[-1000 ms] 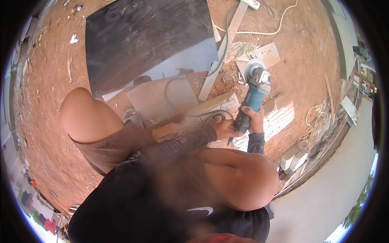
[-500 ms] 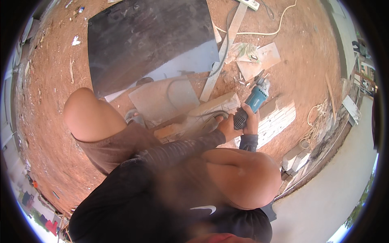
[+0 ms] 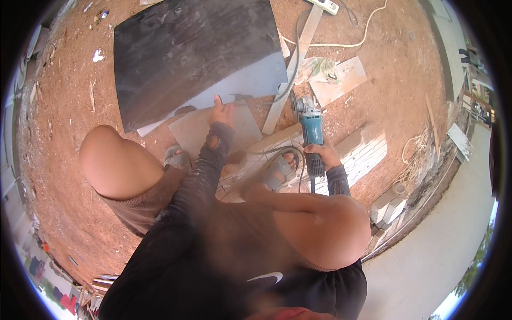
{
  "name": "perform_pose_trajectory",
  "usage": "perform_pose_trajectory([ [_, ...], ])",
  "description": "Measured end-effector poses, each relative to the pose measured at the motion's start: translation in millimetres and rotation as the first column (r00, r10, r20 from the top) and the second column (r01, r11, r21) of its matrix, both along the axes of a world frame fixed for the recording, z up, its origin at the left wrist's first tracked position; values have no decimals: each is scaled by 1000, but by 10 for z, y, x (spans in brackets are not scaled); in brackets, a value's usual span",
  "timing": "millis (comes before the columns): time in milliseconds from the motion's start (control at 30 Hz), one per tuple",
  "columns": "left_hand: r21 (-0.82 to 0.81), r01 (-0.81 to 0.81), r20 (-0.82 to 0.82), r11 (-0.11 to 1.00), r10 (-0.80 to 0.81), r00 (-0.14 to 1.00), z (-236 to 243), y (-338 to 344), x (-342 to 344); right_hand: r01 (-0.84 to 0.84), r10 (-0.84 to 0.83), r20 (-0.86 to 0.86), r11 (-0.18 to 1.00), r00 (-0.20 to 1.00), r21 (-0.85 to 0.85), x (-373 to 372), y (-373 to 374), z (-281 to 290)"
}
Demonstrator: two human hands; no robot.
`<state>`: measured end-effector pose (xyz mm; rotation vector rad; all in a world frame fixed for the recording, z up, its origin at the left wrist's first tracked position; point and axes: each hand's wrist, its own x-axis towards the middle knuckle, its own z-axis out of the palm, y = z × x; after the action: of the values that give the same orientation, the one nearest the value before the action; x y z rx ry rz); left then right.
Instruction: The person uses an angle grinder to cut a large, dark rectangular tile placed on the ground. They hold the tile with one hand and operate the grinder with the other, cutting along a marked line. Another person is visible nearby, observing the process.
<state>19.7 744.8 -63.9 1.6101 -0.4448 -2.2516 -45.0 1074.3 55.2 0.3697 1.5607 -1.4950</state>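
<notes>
My right hand (image 3: 326, 153) is wrapped round the black rear grip of a teal angle grinder (image 3: 312, 130), held with its disc end away from me. The grinder's disc sits near the right front corner of a large glossy black slab (image 3: 192, 58). My left hand (image 3: 221, 113) reaches to the slab's near edge with its fingers apart and nothing held; whether the fingertips touch the slab I cannot tell. Below that hand lies a grey tile (image 3: 245, 125). The grinder's dark cord loops beside my right foot.
A flat wooden strip (image 3: 296, 64) runs beside the slab, with a white power strip (image 3: 325, 5) at its far end. A plastic bag lies on a pale board (image 3: 349, 80) to the right. White-crusted blocks (image 3: 365, 154) and tangled rope (image 3: 418, 160) lie on the dirt farther right.
My left hand has left the grinder and moved to the slab's near edge. The grinder, in my right hand, has swung left and now points straight away from me.
</notes>
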Motion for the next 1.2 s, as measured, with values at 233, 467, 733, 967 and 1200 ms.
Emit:
perform_pose_trajectory([
  [233,13,-45,9,999,45,999,-63,-28,-63,-59,59,33,998,998,1,-103,-42,-66],
  [467,-9,-40,3,999,40,999,-120,-51,-36,-102,103,-13,995,995,6,-162,-146,-82],
  [733,-14,-26,31,1000,27,999,-64,-36,-72,-130,130,21,991,991,20,-236,-72,-187],
  [967,-27,-35,59,999,36,998,-48,-34,-72,-144,143,14,989,990,27,-283,-127,-161],
  [1200,-42,-26,-27,999,25,999,-115,-58,-20,-164,164,2,986,987,15,-313,-155,-129],
])
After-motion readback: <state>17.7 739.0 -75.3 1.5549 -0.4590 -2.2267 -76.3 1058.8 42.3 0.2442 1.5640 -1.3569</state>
